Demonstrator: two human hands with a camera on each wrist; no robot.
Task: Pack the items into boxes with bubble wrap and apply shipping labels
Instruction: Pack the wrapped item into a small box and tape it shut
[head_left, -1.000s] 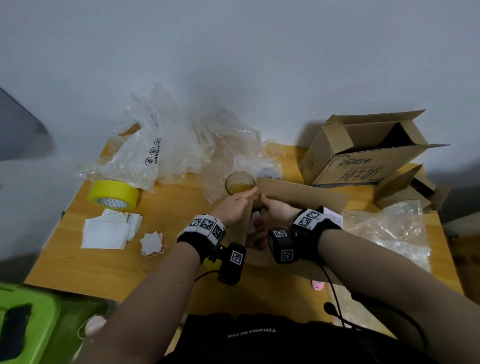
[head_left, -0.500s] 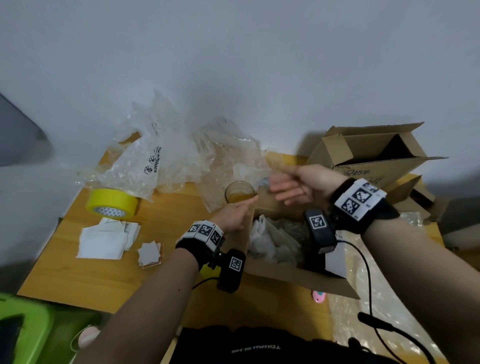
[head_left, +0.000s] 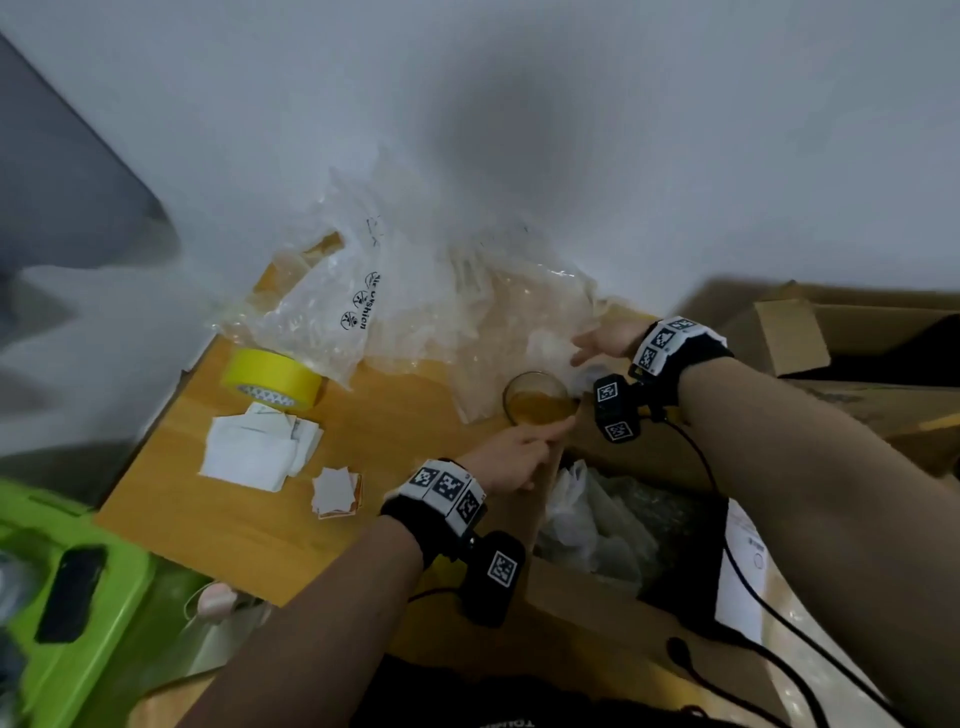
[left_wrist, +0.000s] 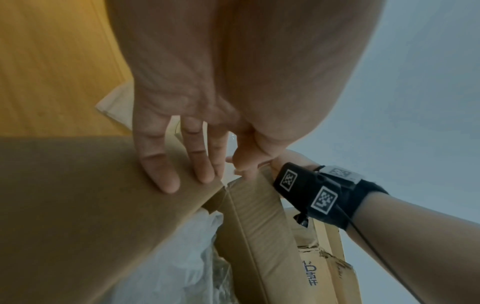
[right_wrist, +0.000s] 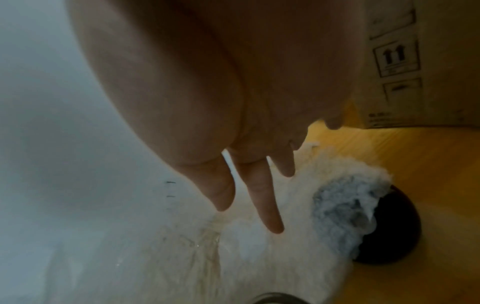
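An open cardboard box (head_left: 576, 597) sits at the table's near edge with crumpled plastic and bubble wrap (head_left: 597, 525) inside. My left hand (head_left: 545, 436) rests on the box's left flap (left_wrist: 78, 195), its fingers (left_wrist: 166, 176) straight against the cardboard. My right hand (head_left: 584, 348) reaches past the box with fingers (right_wrist: 270, 216) stretched out over a white bubble-wrap bundle (right_wrist: 259, 257), holding nothing. A dark round item (right_wrist: 389, 226) shows at that bundle's end. A glass of amber liquid (head_left: 540, 400) stands between the two hands.
A pile of clear air-cushion film (head_left: 415, 312) lies against the wall. A yellow tape roll (head_left: 270, 376), white labels (head_left: 254, 452) and a small paper stack (head_left: 335, 491) lie at the left. Open cartons (head_left: 857, 353) stand at the right, and a green bin (head_left: 62, 597) below left.
My right hand has left the box flaps and moved away over the glass to the bubble wrap near the wall. The box now stands open. My left hand stays on the left flap.
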